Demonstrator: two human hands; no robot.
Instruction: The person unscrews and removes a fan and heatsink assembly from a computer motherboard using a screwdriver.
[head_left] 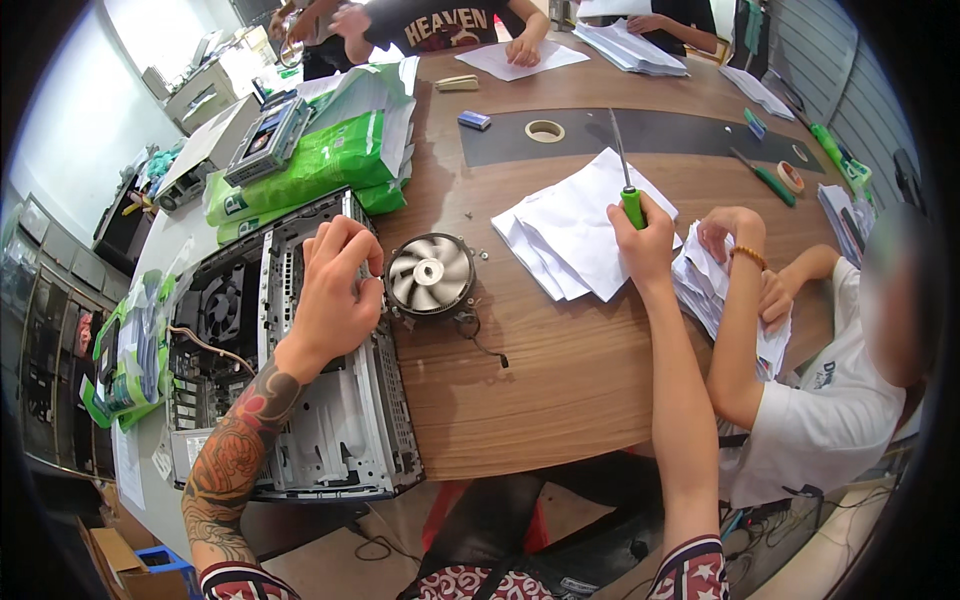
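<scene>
My right hand (644, 240) is wrapped round the green handle of a screwdriver (629, 190), whose long metal shaft points up and away over a stack of white paper (560, 235). Over the upper part of an opened desktop computer case (385, 440), my left hand (338, 285) has its fingers curled in toward the thumb; what they may pinch is hidden. Just right of that hand, a round CPU cooler fan (430, 275) lies on the table with its cable and plug trailing toward me. Inside the case sits a black case fan (222, 308).
Green plastic packages (300, 170) with a metal drive (268, 140) on top lie behind the case. A tape roll (545, 131), a blue small box (474, 120) and another green-handled tool (773, 185) lie farther off. At right, a co-worker handles papers (710, 285); other people stand across the table.
</scene>
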